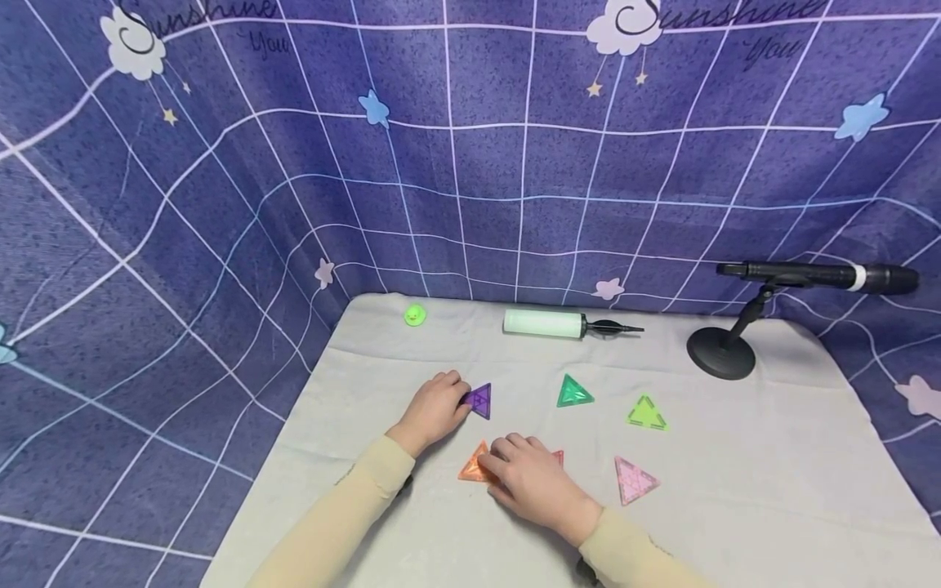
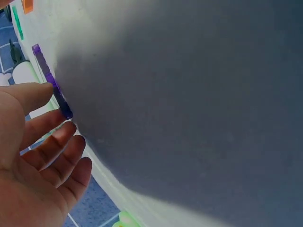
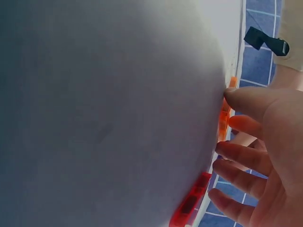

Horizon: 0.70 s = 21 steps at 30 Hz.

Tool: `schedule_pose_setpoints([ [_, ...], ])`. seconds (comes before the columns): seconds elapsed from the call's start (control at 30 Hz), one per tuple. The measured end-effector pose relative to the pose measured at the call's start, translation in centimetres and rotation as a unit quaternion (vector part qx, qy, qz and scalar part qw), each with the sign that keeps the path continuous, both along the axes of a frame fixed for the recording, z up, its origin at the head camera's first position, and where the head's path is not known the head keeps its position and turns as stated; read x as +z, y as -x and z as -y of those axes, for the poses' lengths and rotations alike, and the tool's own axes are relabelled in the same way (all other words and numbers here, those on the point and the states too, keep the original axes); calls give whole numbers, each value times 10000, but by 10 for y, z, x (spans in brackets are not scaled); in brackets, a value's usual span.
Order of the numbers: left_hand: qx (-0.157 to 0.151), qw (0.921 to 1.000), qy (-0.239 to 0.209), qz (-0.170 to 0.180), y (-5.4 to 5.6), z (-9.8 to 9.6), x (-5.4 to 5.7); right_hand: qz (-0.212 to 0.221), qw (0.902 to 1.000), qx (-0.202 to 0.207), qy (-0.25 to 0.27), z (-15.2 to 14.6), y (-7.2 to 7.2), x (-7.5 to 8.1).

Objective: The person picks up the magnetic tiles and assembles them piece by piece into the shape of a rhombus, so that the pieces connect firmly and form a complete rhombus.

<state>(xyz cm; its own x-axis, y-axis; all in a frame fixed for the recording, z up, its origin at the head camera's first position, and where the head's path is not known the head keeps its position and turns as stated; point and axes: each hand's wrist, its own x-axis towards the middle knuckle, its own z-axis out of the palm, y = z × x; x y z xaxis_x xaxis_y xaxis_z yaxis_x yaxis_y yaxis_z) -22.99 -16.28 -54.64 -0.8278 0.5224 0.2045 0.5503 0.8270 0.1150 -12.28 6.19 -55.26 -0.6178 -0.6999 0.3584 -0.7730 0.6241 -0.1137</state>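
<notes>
My left hand [image 1: 435, 411] pinches the left corner of a purple triangular tile [image 1: 481, 400] between thumb and index finger. In the left wrist view the purple tile [image 2: 43, 62] appears edge-on, and the other fingers curve loosely below it. Nearer the front, my right hand [image 1: 540, 486] holds the right corner of an orange triangular tile [image 1: 474, 469] with thumb and index finger. Mostly hidden behind that hand is a red tile [image 1: 559, 457], which the right wrist view shows as a red tile [image 3: 191, 201] apart from the fingers.
A dark green triangle [image 1: 573, 394], a lime triangle [image 1: 647, 414] and a pink triangle [image 1: 633, 480] lie to the right on the white cloth [image 1: 764, 490]. Along the back are a small green duck-faced toy [image 1: 415, 315], a hand pump [image 1: 544, 323] and a microphone on a stand [image 1: 724, 351].
</notes>
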Motion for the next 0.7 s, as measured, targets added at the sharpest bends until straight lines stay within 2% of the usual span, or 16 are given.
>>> schedule_pose_setpoints([
  [0.23, -68, 10000, 23, 6, -1, -3, 2, -202, 9998, -13, -82, 4, -1, 4],
  [0.43, -46, 9999, 86, 58, -1, -4, 4, -406, 9990, -126, -129, 7, 0, 1],
  [0.7, 50, 9999, -61, 116, 0, -4, 1, -380, 9982, -323, -330, 9, 0, 3],
])
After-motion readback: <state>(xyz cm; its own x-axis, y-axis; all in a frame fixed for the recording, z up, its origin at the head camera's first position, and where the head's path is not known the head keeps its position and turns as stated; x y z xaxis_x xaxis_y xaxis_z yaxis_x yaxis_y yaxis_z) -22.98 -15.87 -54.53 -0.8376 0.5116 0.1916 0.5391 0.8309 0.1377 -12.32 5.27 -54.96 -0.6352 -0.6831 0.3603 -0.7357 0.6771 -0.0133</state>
